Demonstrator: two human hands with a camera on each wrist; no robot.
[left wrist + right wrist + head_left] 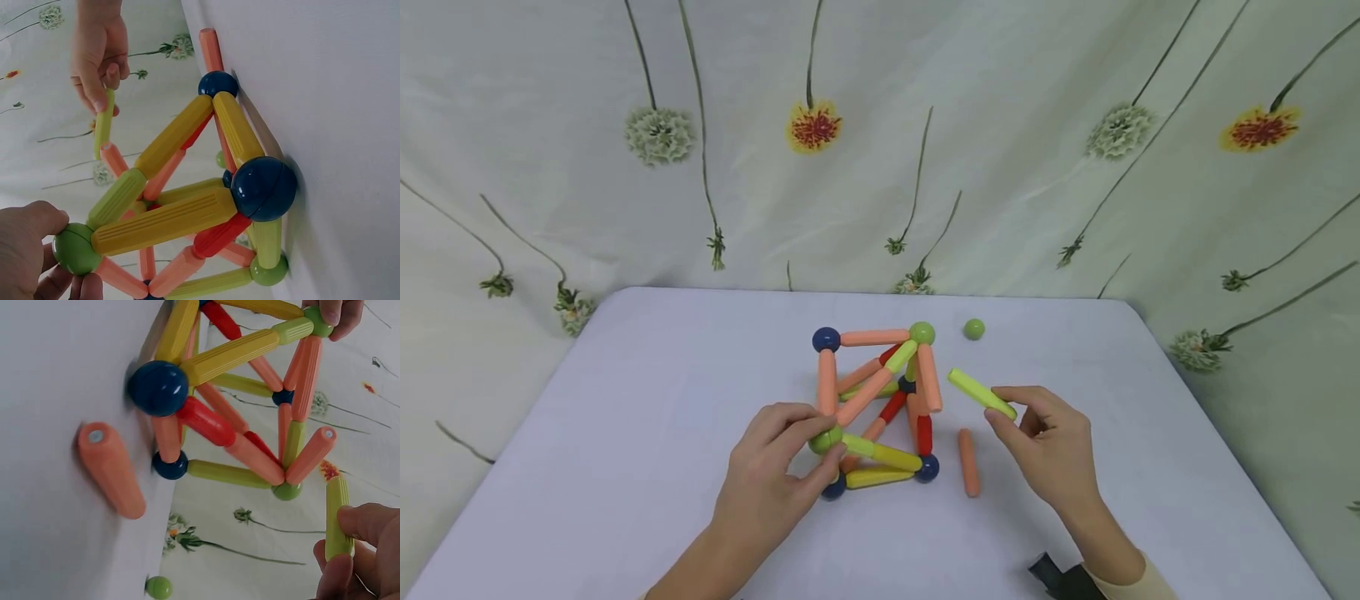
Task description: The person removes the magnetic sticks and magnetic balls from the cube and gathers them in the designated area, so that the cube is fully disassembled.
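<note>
A frame of ribbed rods joined by blue and green balls stands in the middle of the table. My left hand (pixel 778 467) pinches the green ball (pixel 76 249) at its upper front left corner. My right hand (pixel 1051 442) holds a loose yellow-green rod (pixel 973 390) by one end, clear of the table, right of the frame. Close to that rod, an orange rod (pixel 312 455) sticks out from the frame's other upper green ball (pixel 922 333) with its far end free. A yellow rod (pixel 165 222) runs from the pinched ball down to a blue ball (pixel 264 189).
A loose orange rod (pixel 969 463) lies on the table (pixel 700 358) right of the frame. Behind it rests a loose green ball (pixel 973 329). A flower-printed cloth (pixel 1000 167) hangs behind the table. A black object (pixel 1060 577) is by my right sleeve.
</note>
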